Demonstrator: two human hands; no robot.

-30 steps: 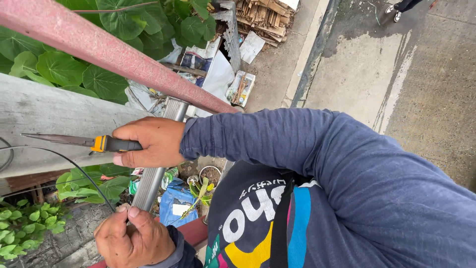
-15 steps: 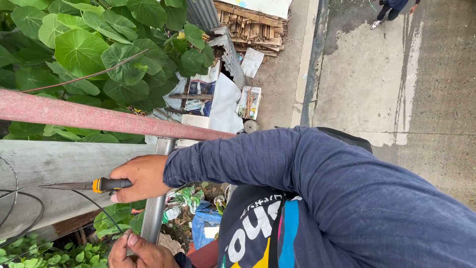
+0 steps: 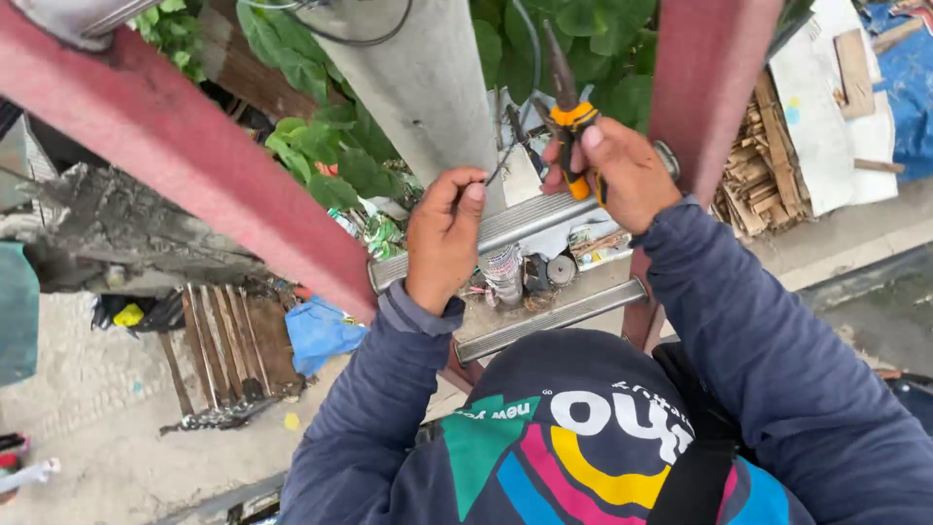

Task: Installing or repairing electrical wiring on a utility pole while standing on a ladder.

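Note:
I look down from high up between two red ladder rails point(image 3: 185, 165). My right hand point(image 3: 622, 170) grips yellow-handled long-nose pliers point(image 3: 569, 92), their jaws pointing away from me beside the grey concrete pole point(image 3: 428, 87). My left hand point(image 3: 445, 233) pinches a thin dark wire point(image 3: 501, 165) that runs up along the pole. Both hands hover just above a silver ladder rung point(image 3: 525, 228). Dark blue sleeves cover both arms.
A second silver rung point(image 3: 554, 316) lies below the first. Green leafy plants point(image 3: 321, 146) grow around the pole's base. Far below are a blue bag point(image 3: 321, 331), stacked wood scraps point(image 3: 758, 175), a concrete wall point(image 3: 117, 233) and pavement.
The view has swung round, so the pole and ladder now stand upright ahead. My left hand has risen to the wire, and the pliers now point upward instead of left.

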